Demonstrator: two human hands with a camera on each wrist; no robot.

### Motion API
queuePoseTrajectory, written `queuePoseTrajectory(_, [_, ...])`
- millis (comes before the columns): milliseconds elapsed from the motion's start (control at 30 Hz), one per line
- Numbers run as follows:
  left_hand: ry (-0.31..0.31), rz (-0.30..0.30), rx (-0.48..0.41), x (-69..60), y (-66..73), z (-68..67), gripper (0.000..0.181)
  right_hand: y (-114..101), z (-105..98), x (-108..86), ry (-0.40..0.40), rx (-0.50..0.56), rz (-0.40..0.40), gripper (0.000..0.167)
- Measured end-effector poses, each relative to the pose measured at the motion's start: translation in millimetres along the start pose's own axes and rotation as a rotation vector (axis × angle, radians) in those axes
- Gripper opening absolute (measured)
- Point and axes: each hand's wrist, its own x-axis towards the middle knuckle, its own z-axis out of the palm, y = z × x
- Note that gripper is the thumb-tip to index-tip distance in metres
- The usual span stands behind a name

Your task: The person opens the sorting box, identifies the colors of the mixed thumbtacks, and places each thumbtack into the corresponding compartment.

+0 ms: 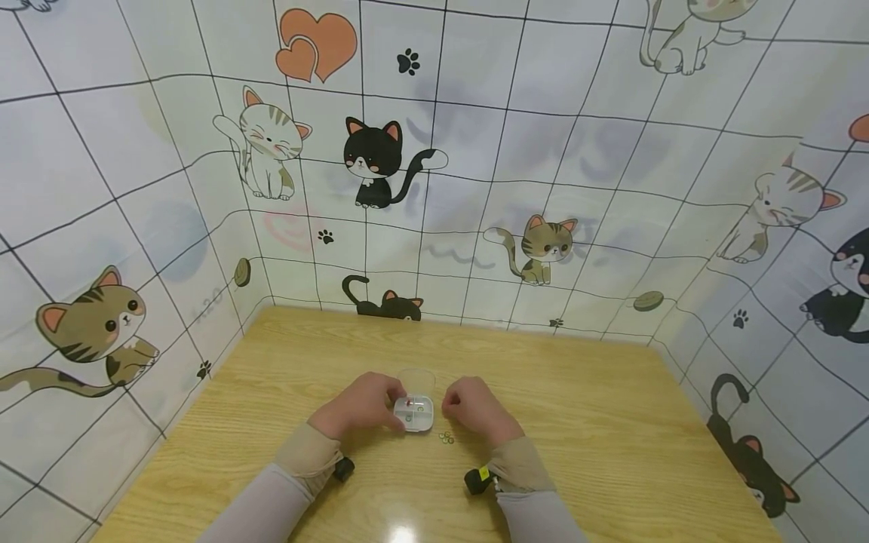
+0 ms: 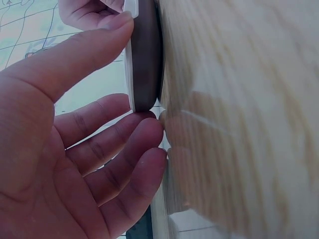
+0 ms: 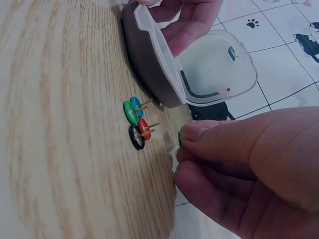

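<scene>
The left hand (image 1: 363, 407) grips the pill box (image 1: 415, 424), roughly midway between the left and right edges of the worktop (image 1: 611, 437); hold it steady. The right hand (image 1: 477, 411) pinches what seems a green thumbtack (image 3: 180, 139): grasp its head, clear of the 4 loose thumbtacks (image 3: 129, 113) lying points-up nearby.

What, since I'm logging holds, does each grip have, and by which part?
The left grip holds the open case by its left side. The right grip pinches what looks like a green thumbtack; the part pinched is hidden.
</scene>
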Motion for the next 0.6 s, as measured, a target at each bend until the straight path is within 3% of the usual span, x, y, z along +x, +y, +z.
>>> queuePoseTrajectory(333, [-0.003,0.002,-0.004,-1.5,4.3,-2.8,0.045,-0.8,-1.2,1.5,0.056,0.112,0.048,0.015])
queuePoseTrajectory(600, [0.002,-0.010,0.004,-2.4,4.8,-2.2,0.045,11.7,7.2,6.4,0.126,0.397,0.206,0.014])
